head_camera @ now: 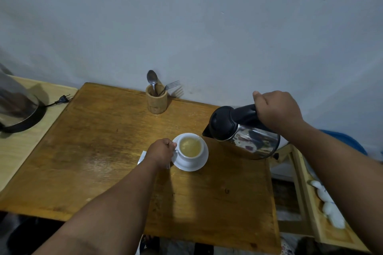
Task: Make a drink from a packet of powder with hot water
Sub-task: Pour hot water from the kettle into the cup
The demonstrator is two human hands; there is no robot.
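Observation:
A white cup [190, 156] stands on a white saucer [202, 162] in the middle of the wooden table [103, 141]. It holds yellowish liquid. My right hand [276, 108] grips the black handle of a steel kettle [248, 137], tilted left, and a thin stream runs from its spout into the cup. My left hand [161, 152] is closed on the cup's handle at the cup's left. A white packet [142, 156] lies partly hidden under my left wrist.
A bamboo holder [156, 99] with a spoon and a fork stands at the table's back edge by the wall. On a lighter table to the left sit a kettle base [24, 120] and a loose plug [63, 99]. A wooden frame [306, 192] stands at the right.

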